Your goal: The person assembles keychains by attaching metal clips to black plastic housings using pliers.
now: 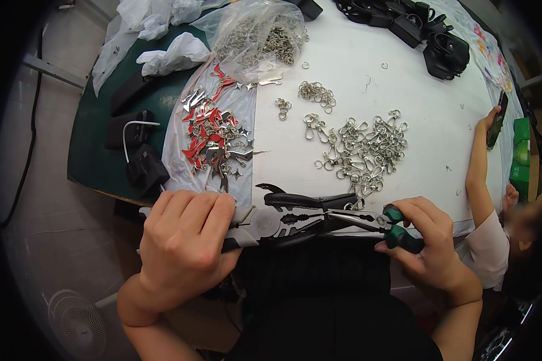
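Note:
My left hand (186,240) is closed around the grey handles of one pair of pliers (265,222), jaws pointing right. In my right hand (430,234) are green-handled pliers (397,231), jaws pointing left; their tips meet the other pair's tips near the table's front edge. Whether a small piece sits between the tips is too small to tell. Just beyond the jaws lies a black elongated item (310,200). Silver swivel clasps (367,150) are heaped farther up the white table. Red and silver charms (214,132) lie on plastic to the left.
A clear plastic bag of metal chain pieces (262,39) sits at the back. Small linked rings (317,94) lie nearby. Black devices (445,54) stand at the far right, black power banks (129,132) at left. Another person's arm (479,162) holds a phone (495,123) at right.

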The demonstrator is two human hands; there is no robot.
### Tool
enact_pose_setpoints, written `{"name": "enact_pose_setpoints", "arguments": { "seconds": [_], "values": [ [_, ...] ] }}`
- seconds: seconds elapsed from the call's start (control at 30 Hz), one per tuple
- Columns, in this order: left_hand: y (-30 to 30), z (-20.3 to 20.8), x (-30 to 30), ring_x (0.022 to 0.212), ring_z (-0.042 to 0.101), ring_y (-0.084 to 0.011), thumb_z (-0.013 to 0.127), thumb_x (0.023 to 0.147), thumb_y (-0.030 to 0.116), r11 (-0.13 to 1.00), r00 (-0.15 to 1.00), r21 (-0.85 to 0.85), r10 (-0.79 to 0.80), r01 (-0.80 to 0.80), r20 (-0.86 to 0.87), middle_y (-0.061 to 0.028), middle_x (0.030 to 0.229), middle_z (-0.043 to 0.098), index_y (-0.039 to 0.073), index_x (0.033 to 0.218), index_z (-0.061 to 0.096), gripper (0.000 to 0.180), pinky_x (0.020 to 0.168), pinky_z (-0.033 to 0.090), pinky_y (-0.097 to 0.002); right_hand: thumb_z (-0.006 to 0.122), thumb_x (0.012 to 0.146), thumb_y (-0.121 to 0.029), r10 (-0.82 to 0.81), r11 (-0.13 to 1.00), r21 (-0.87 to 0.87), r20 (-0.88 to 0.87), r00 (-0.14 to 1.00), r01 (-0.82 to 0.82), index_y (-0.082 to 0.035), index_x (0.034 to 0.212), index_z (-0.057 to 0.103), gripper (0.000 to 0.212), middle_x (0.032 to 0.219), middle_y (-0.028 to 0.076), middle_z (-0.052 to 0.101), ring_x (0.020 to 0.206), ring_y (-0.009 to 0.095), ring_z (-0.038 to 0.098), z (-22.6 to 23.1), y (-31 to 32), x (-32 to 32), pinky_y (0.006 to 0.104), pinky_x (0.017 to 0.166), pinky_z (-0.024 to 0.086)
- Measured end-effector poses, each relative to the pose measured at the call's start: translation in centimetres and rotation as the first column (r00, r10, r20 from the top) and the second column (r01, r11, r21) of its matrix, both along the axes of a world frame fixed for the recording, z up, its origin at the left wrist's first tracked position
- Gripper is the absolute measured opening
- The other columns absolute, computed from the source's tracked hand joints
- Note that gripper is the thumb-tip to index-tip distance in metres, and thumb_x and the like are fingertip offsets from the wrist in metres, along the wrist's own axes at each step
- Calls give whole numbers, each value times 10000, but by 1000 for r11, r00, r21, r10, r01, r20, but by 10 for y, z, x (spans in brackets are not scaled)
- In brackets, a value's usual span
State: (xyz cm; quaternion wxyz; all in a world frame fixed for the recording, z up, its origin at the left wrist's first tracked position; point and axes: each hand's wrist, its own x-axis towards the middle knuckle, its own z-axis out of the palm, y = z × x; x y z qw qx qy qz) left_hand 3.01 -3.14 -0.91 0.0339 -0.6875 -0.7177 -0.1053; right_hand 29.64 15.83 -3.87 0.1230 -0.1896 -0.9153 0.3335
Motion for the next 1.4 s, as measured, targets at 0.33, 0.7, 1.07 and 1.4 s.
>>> {"name": "enact_pose_setpoints", "arguments": {
  "seconds": [0.33,0.7,1.07,1.4],
  "values": [
    [2,10,8,746,601,-301,782,541,92,999,999,19,35,-35,1,-107,853,632,-7,917,630,417,656,469,-398,880,642,-165,115,966,239,-54,992,-98,40,1103,616,569,934,127,638,715,268,586,1,10,-2,358,616,484],
    [-8,-26,6,787,565,-300,877,583,191,965,956,-34,264,-261,132,-89,891,593,32,914,623,446,693,459,-395,864,599,-204,78,904,426,-84,993,-35,49,1084,621,599,909,127,610,721,285,569,6,27,12,378,624,464],
    [12,-88,29,956,538,-305,864,655,268,961,958,57,263,-271,114,-106,1025,581,23,1053,640,518,785,442,-414,790,693,-280,175,859,509,-176,969,-63,53,1066,631,525,911,142,603,718,296,580,-2,35,13,381,609,476],
    [33,-72,39,1013,646,-279,857,708,147,992,346,114,-91,-47,934,-133,1114,664,11,1148,646,506,870,511,-358,860,622,-240,171,960,246,-134,976,-135,7,1105,637,586,930,109,612,762,275,592,-21,41,12,369,658,467]
  ]
}}
